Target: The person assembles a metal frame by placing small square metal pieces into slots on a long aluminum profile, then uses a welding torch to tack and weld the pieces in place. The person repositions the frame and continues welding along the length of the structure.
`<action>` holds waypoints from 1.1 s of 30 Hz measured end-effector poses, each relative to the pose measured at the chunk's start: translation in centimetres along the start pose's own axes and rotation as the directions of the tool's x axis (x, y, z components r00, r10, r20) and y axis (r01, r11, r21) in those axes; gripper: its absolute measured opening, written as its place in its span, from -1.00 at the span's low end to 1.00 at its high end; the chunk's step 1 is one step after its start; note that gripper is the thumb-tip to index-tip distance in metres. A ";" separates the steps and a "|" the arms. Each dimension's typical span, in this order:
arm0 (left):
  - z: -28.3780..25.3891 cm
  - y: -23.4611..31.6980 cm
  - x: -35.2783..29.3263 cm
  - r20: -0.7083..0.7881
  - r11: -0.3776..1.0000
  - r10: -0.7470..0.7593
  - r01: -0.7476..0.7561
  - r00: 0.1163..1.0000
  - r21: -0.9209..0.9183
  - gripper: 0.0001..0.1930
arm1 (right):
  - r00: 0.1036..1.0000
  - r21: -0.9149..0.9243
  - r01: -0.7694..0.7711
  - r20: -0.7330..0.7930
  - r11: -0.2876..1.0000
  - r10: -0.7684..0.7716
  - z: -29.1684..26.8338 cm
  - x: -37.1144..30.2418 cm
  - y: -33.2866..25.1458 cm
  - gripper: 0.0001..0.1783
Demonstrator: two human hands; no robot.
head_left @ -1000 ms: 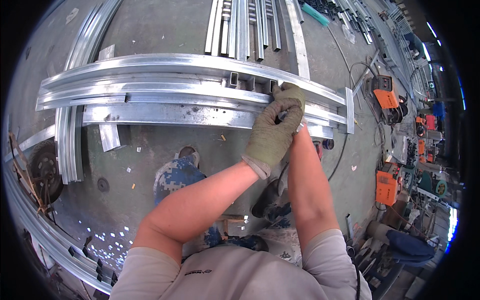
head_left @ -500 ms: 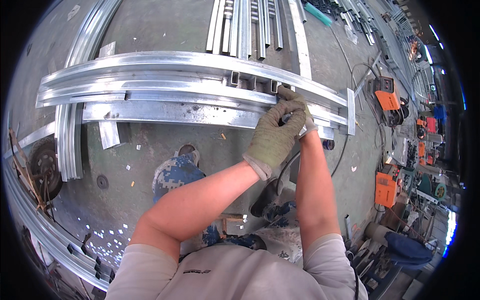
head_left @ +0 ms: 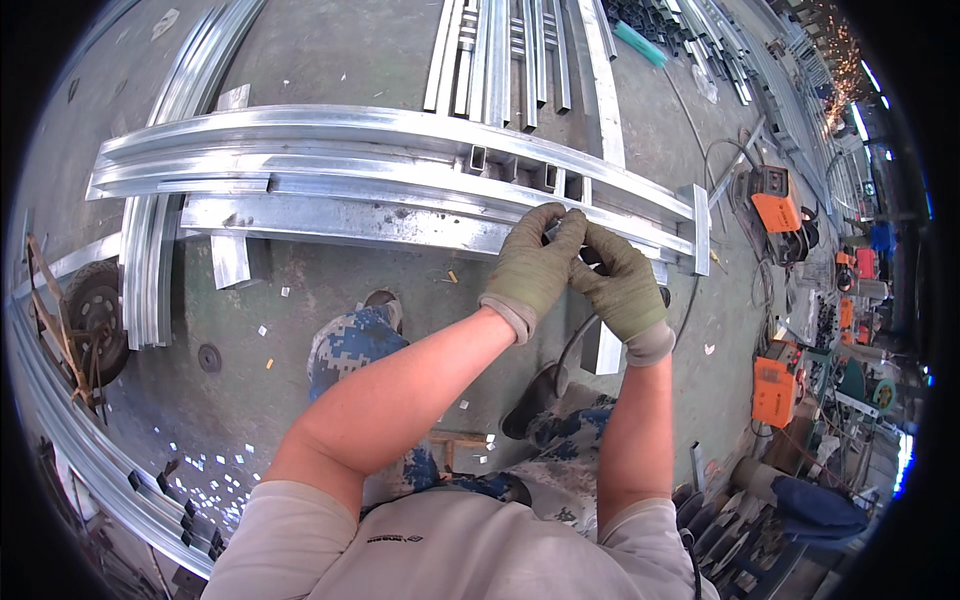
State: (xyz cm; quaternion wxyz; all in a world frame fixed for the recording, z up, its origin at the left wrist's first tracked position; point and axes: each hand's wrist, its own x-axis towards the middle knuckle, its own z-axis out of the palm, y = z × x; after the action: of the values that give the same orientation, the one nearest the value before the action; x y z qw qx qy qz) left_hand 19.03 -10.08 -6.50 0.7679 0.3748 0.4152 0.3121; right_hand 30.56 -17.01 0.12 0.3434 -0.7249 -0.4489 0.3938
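Observation:
My left hand [head_left: 532, 265], in a green work glove, is closed, its fingertips bunched at the near side of a bright metal frame [head_left: 330, 118]. My right hand [head_left: 625, 290], gloved alike, curls in beside it, the fingers of both hands meeting. Something small and dark shows between the fingers, too covered to name. Just beyond them, short square tube pieces [head_left: 478, 158] stand between the frame's long rails. A wide flat metal bar [head_left: 350, 222] runs along the near side, and a short end piece [head_left: 701, 230] crosses the right end.
Long metal profiles [head_left: 150, 270] support the frame at left. More tubes [head_left: 497, 60] lie on the floor beyond. Orange machines [head_left: 776, 200] with cables stand at right. Sparks [head_left: 838, 75] fly at the far right. A wheel [head_left: 97, 315] stands at left; metal scraps litter the floor.
My right hand has come back from the frame's inner side toward me and now sits beside my left hand. The left hand has shifted slightly. More sparks show at far right.

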 end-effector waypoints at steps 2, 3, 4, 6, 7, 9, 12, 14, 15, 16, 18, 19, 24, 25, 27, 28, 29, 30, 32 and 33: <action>-0.1 0.1 -0.2 -0.023 0.988 0.119 -0.116 0.993 0.100 -0.57 | 0.995 -0.107 0.078 -0.052 0.991 -0.084 0.8 -0.1 -0.8 -0.43; -0.2 0.2 -0.2 -0.041 0.988 0.136 -0.132 0.990 0.085 -0.57 | 0.990 -0.123 0.108 -0.078 0.986 -0.118 1.5 -0.2 -1.3 -0.45; -0.2 0.3 -0.2 -0.060 0.986 0.154 -0.149 0.986 0.071 -0.56 | 0.983 -0.138 0.139 -0.103 0.981 -0.153 2.1 -0.1 -1.6 -0.46; -0.3 0.3 0.0 -0.072 0.983 0.182 -0.179 0.981 0.046 -0.54 | 0.944 -0.258 0.195 -0.211 0.946 -0.252 3.2 0.2 -1.3 -0.49; -0.5 0.2 0.2 -0.070 0.981 0.195 -0.193 0.978 0.038 -0.53 | 0.917 -0.318 0.216 -0.258 0.923 -0.304 3.6 0.5 -0.9 -0.51; -0.6 1.0 -0.2 -0.092 0.987 0.159 -0.161 0.983 -0.014 -0.51 | 0.921 -0.239 0.225 -0.264 0.945 -0.286 4.0 1.4 0.4 -0.50; -0.9 1.5 -0.7 -0.180 0.990 0.073 -0.094 0.981 -0.109 -0.47 | 0.963 0.034 0.066 -0.263 0.997 -0.054 3.8 4.0 1.2 -0.50; -0.5 0.4 0.0 -0.250 0.985 0.092 -0.125 0.964 -0.120 -0.43 | 0.959 0.152 -0.012 -0.279 0.988 0.055 3.4 6.3 2.3 -0.48; -0.2 0.6 -0.3 -0.207 0.974 0.139 -0.171 0.968 -0.145 -0.43 | 0.951 0.161 -0.004 -0.305 0.987 0.054 3.6 7.6 3.4 -0.48; -0.1 0.7 -0.8 -0.163 0.969 0.208 -0.226 0.964 -0.099 -0.44 | 0.942 0.170 0.005 -0.332 0.985 0.052 3.6 8.6 4.3 -0.47; -0.4 2.0 -1.7 -0.088 0.939 0.343 -0.345 0.935 -0.005 -0.46 | 0.948 0.264 -0.046 -0.291 0.963 0.125 4.6 9.7 2.5 -0.40; -0.8 2.2 -1.5 -0.085 0.904 0.428 -0.426 0.900 0.039 -0.49 | 0.954 0.230 -0.045 -0.278 0.972 0.110 5.0 10.0 1.4 -0.39; -0.5 3.3 -4.0 0.083 0.799 0.577 -0.582 0.813 0.148 -0.52 | 0.895 -0.129 -0.142 -0.440 0.981 0.072 5.7 13.6 4.6 -0.62; -0.5 3.2 -4.4 0.123 0.797 0.573 -0.586 0.810 0.146 -0.52 | 0.896 -0.189 -0.167 -0.440 0.968 0.069 5.8 14.6 5.8 -0.63; 0.2 2.6 -4.6 0.156 0.805 0.556 -0.575 0.817 0.142 -0.53 | 0.888 -0.280 -0.198 -0.456 0.939 0.051 5.8 15.7 7.0 -0.59; 0.4 2.3 -4.6 0.173 0.809 0.547 -0.570 0.819 0.140 -0.53 | 0.882 -0.289 -0.212 -0.469 0.934 0.055 5.7 16.0 7.6 -0.59; 0.3 2.3 -4.5 0.160 0.791 0.566 -0.588 0.808 0.168 -0.52 | 0.880 -0.295 -0.218 -0.471 0.930 0.057 6.2 16.2 7.3 -0.58; 0.1 2.3 -4.2 0.150 0.806 0.550 -0.570 0.821 0.162 -0.52 | 0.879 -0.302 -0.226 -0.473 0.926 0.060 6.7 16.4 7.0 -0.58; -0.3 2.4 -3.5 0.122 0.833 0.517 -0.531 0.847 0.153 -0.53 | 0.873 -0.326 -0.274 -0.480 0.905 0.091 8.1 16.3 6.1 -0.61; -0.3 2.5 -3.5 0.126 0.842 0.510 -0.524 0.851 0.127 -0.53 | 0.862 -0.335 -0.307 -0.494 0.891 0.112 8.0 15.8 5.5 -0.62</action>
State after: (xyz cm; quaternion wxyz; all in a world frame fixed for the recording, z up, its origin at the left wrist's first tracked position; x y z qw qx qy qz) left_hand 16.77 -11.42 -3.09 0.6410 0.5450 0.2880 0.4574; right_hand 30.09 -3.27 -12.33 0.2379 -0.8974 -0.3421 0.1449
